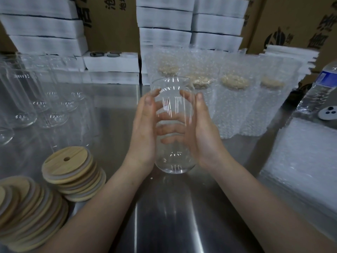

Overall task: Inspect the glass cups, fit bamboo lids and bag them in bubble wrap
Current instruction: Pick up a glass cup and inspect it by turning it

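Note:
A clear glass cup without a lid is held upright above the steel table, between both my hands. My left hand grips its left side, with fingers showing through the glass behind it. My right hand grips the right side. Bamboo lids with a small hole lie in leaning stacks at the front left. More empty glass cups stand at the left. Several cups with lids, bagged in bubble wrap, stand behind and to the right.
A pile of flat bubble-wrap bags lies at the right edge. A plastic water bottle stands at the far right. White foam trays and cardboard boxes are stacked along the back. The steel table reflects light.

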`<action>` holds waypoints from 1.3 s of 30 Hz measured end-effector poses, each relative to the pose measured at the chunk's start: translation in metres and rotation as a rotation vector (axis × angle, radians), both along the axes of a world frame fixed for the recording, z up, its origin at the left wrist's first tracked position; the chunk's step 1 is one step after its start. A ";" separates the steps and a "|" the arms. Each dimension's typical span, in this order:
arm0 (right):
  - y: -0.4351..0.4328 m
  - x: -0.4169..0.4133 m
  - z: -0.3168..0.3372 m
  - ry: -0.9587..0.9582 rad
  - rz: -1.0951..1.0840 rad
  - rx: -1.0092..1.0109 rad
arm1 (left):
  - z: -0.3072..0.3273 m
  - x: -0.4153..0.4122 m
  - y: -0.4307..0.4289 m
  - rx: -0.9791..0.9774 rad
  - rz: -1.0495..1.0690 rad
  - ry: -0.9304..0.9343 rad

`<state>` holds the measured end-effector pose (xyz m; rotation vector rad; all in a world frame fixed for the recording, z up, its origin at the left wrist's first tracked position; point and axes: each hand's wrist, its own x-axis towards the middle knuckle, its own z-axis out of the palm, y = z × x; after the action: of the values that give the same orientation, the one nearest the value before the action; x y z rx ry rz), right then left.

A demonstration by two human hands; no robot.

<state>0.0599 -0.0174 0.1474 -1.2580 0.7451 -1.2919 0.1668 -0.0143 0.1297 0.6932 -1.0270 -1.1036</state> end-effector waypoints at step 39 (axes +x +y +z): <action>0.003 -0.001 0.002 0.016 0.112 0.176 | -0.005 0.004 -0.004 0.078 -0.031 0.021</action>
<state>0.0587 -0.0141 0.1493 -1.1523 0.7712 -1.1030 0.1713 -0.0187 0.1245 0.7283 -0.9843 -1.1806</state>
